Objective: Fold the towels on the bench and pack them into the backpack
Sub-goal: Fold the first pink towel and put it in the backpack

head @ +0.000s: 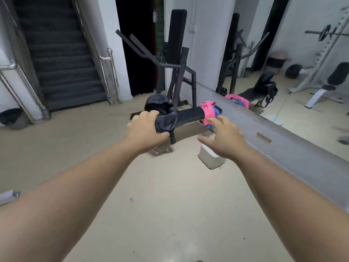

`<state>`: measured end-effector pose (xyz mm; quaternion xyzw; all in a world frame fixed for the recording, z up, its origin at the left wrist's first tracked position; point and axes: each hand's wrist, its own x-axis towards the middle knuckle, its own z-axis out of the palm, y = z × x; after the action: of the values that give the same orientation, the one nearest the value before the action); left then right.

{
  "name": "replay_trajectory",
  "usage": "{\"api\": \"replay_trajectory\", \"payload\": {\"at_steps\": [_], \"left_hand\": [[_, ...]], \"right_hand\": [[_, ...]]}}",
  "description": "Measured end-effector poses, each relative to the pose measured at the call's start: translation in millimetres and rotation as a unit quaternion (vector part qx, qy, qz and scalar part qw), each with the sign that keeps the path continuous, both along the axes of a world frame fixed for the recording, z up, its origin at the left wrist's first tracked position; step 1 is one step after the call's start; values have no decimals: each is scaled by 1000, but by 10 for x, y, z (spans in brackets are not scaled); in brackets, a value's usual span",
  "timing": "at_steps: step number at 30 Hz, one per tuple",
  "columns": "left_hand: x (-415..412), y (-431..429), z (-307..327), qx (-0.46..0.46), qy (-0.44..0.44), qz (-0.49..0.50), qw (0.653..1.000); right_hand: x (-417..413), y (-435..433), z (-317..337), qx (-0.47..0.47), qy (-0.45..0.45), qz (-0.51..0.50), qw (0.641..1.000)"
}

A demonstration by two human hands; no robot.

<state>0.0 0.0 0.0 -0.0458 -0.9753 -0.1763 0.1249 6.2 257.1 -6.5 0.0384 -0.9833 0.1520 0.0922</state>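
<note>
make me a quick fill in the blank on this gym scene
The pink towel lies over a ___ towel on the bench.
The backpack on the bench's other end is ___.
The white box stands on the ___.
The right hand, fingers spread, holds ___.
Missing: blue, black, floor, nothing.

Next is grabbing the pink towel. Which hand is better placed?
Right. The right hand is open, with its fingertips close to the pink towel at the bench's right end. The left hand reaches toward the backpack at the other end.
</note>
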Motion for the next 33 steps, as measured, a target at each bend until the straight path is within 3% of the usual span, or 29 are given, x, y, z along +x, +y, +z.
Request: {"api": "replay_trajectory", "payload": {"at_steps": [11,22,27,33], "left_hand": [[-2366,909,-290,-61,-66,4,996],[-4879,1179,-1026,-26,-140,9,990],[-6228,1352,-1237,20,-151,-29,988],[-7570,1792,-1344,6,-182,-90,979]], "right_hand": [[-2474,957,-414,-26,-70,16,997],[-4820,1454,-940,-23,-131,-5,991],[-5861,1532,-1159,-13,-170,-39,985],[-6991,1844,-1259,-15,-199,-58,978]]}}
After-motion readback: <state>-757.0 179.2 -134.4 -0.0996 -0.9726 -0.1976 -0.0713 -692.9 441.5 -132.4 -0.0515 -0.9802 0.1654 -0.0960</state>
